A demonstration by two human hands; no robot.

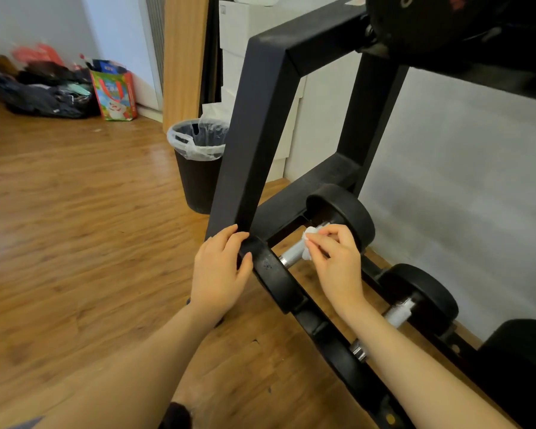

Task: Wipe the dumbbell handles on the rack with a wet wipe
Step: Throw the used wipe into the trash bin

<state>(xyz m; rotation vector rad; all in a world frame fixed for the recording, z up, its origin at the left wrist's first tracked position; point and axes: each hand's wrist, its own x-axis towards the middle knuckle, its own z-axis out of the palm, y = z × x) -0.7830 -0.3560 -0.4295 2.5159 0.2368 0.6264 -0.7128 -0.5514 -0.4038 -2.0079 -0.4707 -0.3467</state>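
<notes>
The wet wipe point(310, 243) is a small white crumpled wad. It sits on the shiny metal handle point(293, 253) of a dumbbell point(341, 212) on the bottom level of the black rack point(260, 119). The right hand point(338, 261) pinches the wipe with bent fingers and presses it on the handle, close to the far round weight. The near round weight point(276, 274) of the same dumbbell leans on the front rail of the rack.

The left hand point(220, 270) grips the foot of the rack's slanted front post, right beside that near weight. Its fingers curl around the post's edge.

A second dumbbell point(415, 292) lies on the same level, farther to the right, partly hidden behind the right arm. Its silver handle shows a little.

The rack stands on a wooden floor point(75, 227). Behind the post is a black bin point(198, 162) with a clear bag in it. Far away by the wall sit a bright shopping bag point(113, 91) and a pile of dark clothes point(41, 91).
</notes>
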